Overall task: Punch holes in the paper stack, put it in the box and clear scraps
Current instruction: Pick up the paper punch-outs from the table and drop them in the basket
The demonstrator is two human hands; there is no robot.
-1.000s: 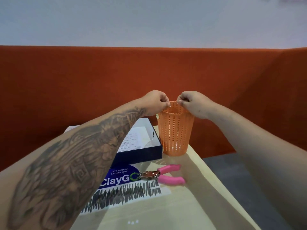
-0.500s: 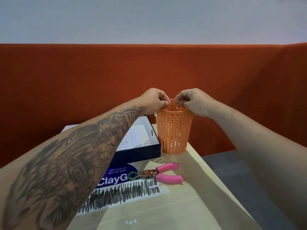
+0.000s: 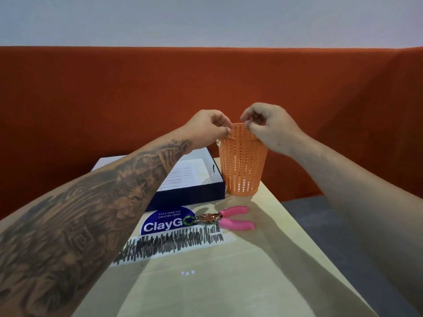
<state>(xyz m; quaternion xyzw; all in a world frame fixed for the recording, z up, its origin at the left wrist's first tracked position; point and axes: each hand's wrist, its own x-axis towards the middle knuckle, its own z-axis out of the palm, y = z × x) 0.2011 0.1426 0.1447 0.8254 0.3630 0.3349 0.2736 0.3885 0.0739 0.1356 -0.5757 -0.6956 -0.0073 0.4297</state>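
Note:
An orange perforated basket [image 3: 242, 165] stands at the table's far edge. My left hand [image 3: 206, 129] pinches its left rim with thumb and fingertips. Above the right rim my right hand [image 3: 267, 129] hovers with curled fingers and thumb against fingertip; I see nothing between them. Left of the basket is an open navy box [image 3: 190, 195] with the printed paper stack [image 3: 183, 175] lying inside, partly hidden by my left forearm. The pink-handled hole punch [image 3: 226, 219] lies on the table in front of the box. Three small white scraps [image 3: 187, 272] lie nearer to me.
A blue ClayGo sticker [image 3: 164, 223] with black scribble under it is stuck to the pale wooden table [image 3: 229, 282]. An orange upholstered wall [image 3: 114, 99] runs close behind the table. The table's right edge drops to grey floor [image 3: 325, 225].
My right hand has lifted a little off the basket's rim and its fingers have loosened. The left hand stays at the left rim. The basket has not moved.

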